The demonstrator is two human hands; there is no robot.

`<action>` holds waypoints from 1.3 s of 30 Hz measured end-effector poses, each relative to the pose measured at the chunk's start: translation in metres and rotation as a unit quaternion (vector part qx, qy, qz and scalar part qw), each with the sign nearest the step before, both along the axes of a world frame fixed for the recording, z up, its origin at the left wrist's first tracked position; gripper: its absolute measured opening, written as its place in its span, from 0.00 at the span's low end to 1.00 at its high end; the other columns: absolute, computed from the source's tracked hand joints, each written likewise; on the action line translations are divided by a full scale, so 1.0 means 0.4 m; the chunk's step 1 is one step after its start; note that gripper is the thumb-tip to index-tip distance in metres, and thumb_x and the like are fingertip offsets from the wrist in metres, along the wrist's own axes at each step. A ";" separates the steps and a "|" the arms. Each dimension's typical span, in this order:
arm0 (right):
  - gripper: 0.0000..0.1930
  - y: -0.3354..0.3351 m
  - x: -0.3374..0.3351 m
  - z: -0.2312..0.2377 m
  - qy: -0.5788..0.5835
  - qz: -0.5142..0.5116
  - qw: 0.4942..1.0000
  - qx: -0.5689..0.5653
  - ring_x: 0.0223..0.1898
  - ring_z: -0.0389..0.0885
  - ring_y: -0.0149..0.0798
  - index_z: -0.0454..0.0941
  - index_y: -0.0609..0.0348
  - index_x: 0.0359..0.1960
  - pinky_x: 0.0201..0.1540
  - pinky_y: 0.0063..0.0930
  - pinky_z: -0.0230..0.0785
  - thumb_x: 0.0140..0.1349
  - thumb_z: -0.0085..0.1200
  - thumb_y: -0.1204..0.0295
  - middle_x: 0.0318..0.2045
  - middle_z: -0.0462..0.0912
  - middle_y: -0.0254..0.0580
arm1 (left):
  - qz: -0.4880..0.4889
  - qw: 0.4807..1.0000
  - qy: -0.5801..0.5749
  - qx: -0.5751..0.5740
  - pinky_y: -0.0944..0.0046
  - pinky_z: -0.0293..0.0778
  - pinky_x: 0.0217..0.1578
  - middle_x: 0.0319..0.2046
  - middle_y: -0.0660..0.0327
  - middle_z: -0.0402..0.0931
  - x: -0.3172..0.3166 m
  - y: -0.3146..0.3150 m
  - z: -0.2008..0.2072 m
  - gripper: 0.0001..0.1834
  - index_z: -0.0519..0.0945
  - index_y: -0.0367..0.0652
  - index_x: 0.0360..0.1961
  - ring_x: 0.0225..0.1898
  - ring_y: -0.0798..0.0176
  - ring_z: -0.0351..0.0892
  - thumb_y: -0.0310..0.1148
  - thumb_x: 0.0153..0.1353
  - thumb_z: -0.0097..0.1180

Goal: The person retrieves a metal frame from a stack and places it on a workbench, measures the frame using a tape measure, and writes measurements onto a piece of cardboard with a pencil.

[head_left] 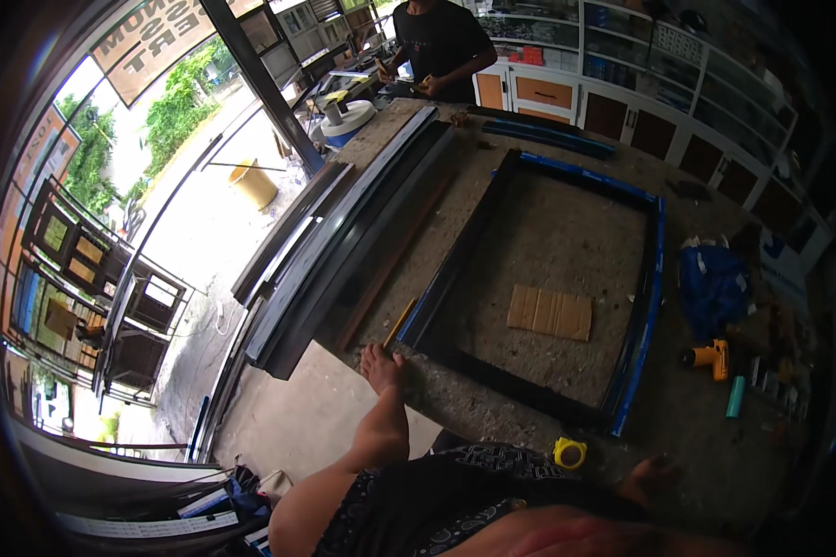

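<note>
My left hand is low over the floor by the near left corner of a black rectangular frame with blue film along its outer sides. Its fingers are closed at the lower end of a thin yellow pencil-like stick, which points away from me beside the frame. Further right, my right hand is in shadow and blurred, so its fingers cannot be made out. Between that hand and the frame's near side sits a yellow tape measure. A piece of brown cardboard lies inside the frame.
Long dark metal profiles lie left of the frame. On the right are a yellow power drill, a green cylinder and blue cloth. Another person stands at the far side, near glass shelves.
</note>
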State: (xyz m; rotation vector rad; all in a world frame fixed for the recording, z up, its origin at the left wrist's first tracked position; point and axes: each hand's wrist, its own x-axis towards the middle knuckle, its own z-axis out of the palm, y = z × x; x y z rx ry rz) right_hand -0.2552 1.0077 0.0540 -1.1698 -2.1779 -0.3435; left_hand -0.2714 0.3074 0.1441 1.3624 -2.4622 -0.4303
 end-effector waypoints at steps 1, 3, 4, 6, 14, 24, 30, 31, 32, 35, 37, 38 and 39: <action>0.32 -0.002 -0.001 -0.001 0.009 0.044 0.999 0.006 0.59 0.71 0.57 0.72 0.63 0.58 0.62 0.49 0.63 0.62 0.54 0.49 0.58 0.72 0.58 | 0.000 1.000 0.004 0.005 0.52 0.44 0.70 0.65 0.55 0.61 0.000 -0.001 0.000 0.29 0.70 0.47 0.57 0.72 0.51 0.50 0.41 0.54 0.58; 0.32 0.000 -0.006 -0.008 0.035 0.053 0.997 0.036 0.58 0.71 0.57 0.72 0.63 0.58 0.62 0.49 0.63 0.62 0.53 0.49 0.58 0.73 0.58 | -0.002 1.000 0.007 0.011 0.52 0.44 0.70 0.65 0.55 0.61 0.000 -0.003 -0.002 0.29 0.70 0.47 0.58 0.72 0.51 0.50 0.41 0.54 0.58; 0.32 0.004 -0.009 -0.014 0.013 0.050 0.999 -0.002 0.58 0.71 0.56 0.72 0.63 0.58 0.62 0.48 0.63 0.62 0.53 0.49 0.57 0.73 0.58 | -0.002 1.000 0.007 0.011 0.52 0.44 0.70 0.66 0.55 0.61 0.001 -0.004 -0.003 0.30 0.69 0.47 0.58 0.72 0.52 0.50 0.41 0.54 0.58; 0.31 0.014 -0.012 -0.029 0.039 0.059 0.997 0.029 0.57 0.72 0.56 0.72 0.63 0.57 0.61 0.48 0.63 0.62 0.53 0.49 0.57 0.73 0.58 | -0.002 1.000 0.005 0.012 0.52 0.43 0.71 0.66 0.55 0.61 0.002 -0.004 -0.006 0.30 0.69 0.46 0.58 0.72 0.52 0.50 0.42 0.53 0.58; 0.30 0.005 -0.007 -0.031 0.020 0.082 0.996 -0.025 0.55 0.72 0.54 0.72 0.63 0.56 0.59 0.46 0.64 0.62 0.53 0.50 0.55 0.74 0.57 | -0.002 1.000 -0.006 0.006 0.52 0.46 0.70 0.66 0.54 0.61 0.004 0.003 0.006 0.28 0.69 0.47 0.58 0.71 0.51 0.51 0.40 0.55 0.58; 0.29 -0.018 0.011 0.024 0.023 0.064 0.997 -0.032 0.53 0.73 0.51 0.73 0.63 0.54 0.57 0.44 0.66 0.62 0.52 0.50 0.52 0.75 0.55 | -0.002 1.000 -0.011 0.007 0.51 0.43 0.71 0.66 0.54 0.61 0.001 -0.004 -0.001 0.31 0.69 0.47 0.59 0.72 0.52 0.50 0.41 0.54 0.59; 0.28 -0.035 0.046 0.045 0.003 0.090 0.994 -0.064 0.51 0.74 0.50 0.73 0.63 0.53 0.56 0.42 0.66 0.63 0.52 0.51 0.51 0.75 0.54 | -0.003 1.000 0.008 -0.012 0.51 0.44 0.70 0.66 0.54 0.61 0.003 -0.012 -0.031 0.30 0.70 0.45 0.57 0.72 0.51 0.51 0.43 0.53 0.59; 0.28 -0.040 0.050 0.047 0.037 0.112 0.990 -0.073 0.51 0.74 0.50 0.73 0.63 0.53 0.55 0.42 0.67 0.63 0.52 0.51 0.51 0.75 0.54 | -0.016 0.999 0.025 -0.014 0.51 0.44 0.70 0.66 0.54 0.61 0.005 -0.018 -0.037 0.30 0.70 0.45 0.57 0.72 0.51 0.51 0.43 0.53 0.59; 0.28 -0.045 0.054 0.049 0.036 0.115 0.990 -0.076 0.51 0.74 0.49 0.73 0.63 0.53 0.55 0.42 0.67 0.63 0.52 0.51 0.50 0.75 0.54 | -0.016 0.999 0.022 -0.025 0.51 0.44 0.70 0.66 0.54 0.61 0.006 -0.024 -0.044 0.30 0.70 0.46 0.57 0.71 0.52 0.52 0.43 0.53 0.59; 0.27 -0.057 0.067 0.052 0.029 0.123 0.988 -0.085 0.50 0.74 0.49 0.73 0.62 0.53 0.54 0.41 0.67 0.63 0.52 0.51 0.50 0.76 0.53 | -0.037 0.998 0.033 -0.024 0.50 0.46 0.70 0.66 0.52 0.61 0.072 -0.044 -0.069 0.29 0.70 0.44 0.58 0.71 0.48 0.52 0.42 0.55 0.58; 0.27 -0.063 0.080 0.049 0.050 0.123 0.987 -0.092 0.49 0.74 0.48 0.73 0.62 0.52 0.54 0.41 0.67 0.63 0.52 0.51 0.49 0.76 0.53 | -0.223 0.957 0.169 -0.076 0.47 0.46 0.70 0.65 0.45 0.60 0.154 -0.057 -0.087 0.30 0.68 0.43 0.60 0.71 0.42 0.50 0.39 0.58 0.57; 0.27 -0.065 0.091 0.049 0.053 0.122 0.987 -0.091 0.49 0.74 0.48 0.73 0.62 0.52 0.54 0.41 0.67 0.63 0.52 0.51 0.49 0.76 0.53 | -0.182 0.971 0.150 -0.030 0.46 0.46 0.70 0.65 0.41 0.59 0.221 -0.039 -0.108 0.31 0.66 0.39 0.62 0.71 0.39 0.49 0.39 0.59 0.57; 0.27 -0.070 0.101 0.047 0.052 0.121 0.987 -0.091 0.49 0.74 0.48 0.73 0.62 0.52 0.53 0.40 0.68 0.63 0.52 0.51 0.49 0.76 0.53 | -0.140 0.982 0.127 0.015 0.45 0.46 0.70 0.64 0.37 0.59 0.306 -0.019 -0.127 0.32 0.64 0.35 0.63 0.70 0.36 0.48 0.38 0.61 0.56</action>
